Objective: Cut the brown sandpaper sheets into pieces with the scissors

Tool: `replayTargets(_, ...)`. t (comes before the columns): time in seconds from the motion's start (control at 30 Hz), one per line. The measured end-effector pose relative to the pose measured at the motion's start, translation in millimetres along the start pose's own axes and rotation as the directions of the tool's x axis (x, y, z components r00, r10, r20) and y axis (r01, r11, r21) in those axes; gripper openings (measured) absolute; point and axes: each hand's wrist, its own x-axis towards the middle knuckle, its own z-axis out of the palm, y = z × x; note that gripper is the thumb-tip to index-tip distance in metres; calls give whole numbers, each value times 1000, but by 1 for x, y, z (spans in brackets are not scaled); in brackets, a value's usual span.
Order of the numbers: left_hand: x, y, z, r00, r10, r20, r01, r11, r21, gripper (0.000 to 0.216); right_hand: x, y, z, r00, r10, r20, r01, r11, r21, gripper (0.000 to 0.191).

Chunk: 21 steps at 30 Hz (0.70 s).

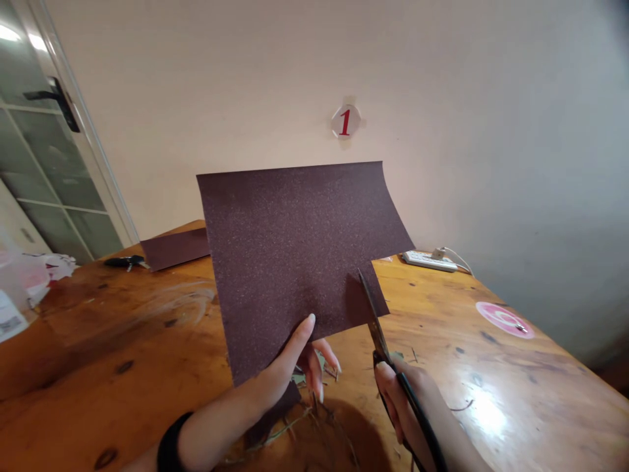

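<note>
My left hand (pixel 299 354) pinches the lower edge of a large dark maroon, speckled sheet (pixel 289 242), thumb in front and fingers behind. The sheet stands tilted up above the table and has a notch on its right side. In my right hand (pixel 413 393) is a pair of scissors (pixel 377 331) with black handles. One blade lies over the front of the sheet near its lower right corner, pointing up; the other blade is mostly hidden behind it. Below my left hand lie a smaller maroon piece (pixel 275 413) and thin curled strips (pixel 339 432).
Another maroon sheet (pixel 174 249) and a black object like a key fob (pixel 124 261) lie at the back left of the wooden table (pixel 162 328). A plastic bag (pixel 49 269) is far left. A power strip (pixel 429 261) and a pink round sticker (pixel 501 319) are on the right.
</note>
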Motion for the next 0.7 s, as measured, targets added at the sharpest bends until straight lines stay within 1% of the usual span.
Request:
replayTargets(0.23, 0, 2, -2, 1000, -5, -18, 5, 1000, 16, 68, 4, -3, -4, 995, 44, 92, -47, 998, 29, 54)
replayTargets(0.33, 1, 0, -3, 1000, 1, -4, -1, 1000, 5, 68, 4, -4, -6, 994, 28, 109, -32, 999, 43, 52)
replayTargets(0.47, -1, -1, -1, 1000, 0, 12, 0, 1000, -1, 67, 4, -3, -7, 996, 3, 89, -7, 999, 37, 52)
replayTargets(0.57, -3, -1, 0, 1000, -12, 27, 12, 1000, -13, 68, 4, -2, -4, 999, 11, 31, -14, 998, 68, 53)
replayTargets(0.7, -3, -1, 3, 1000, -13, 11, 13, 1000, -21, 68, 3, -2, 2, 999, 8, -46, -3, 993, 117, 56)
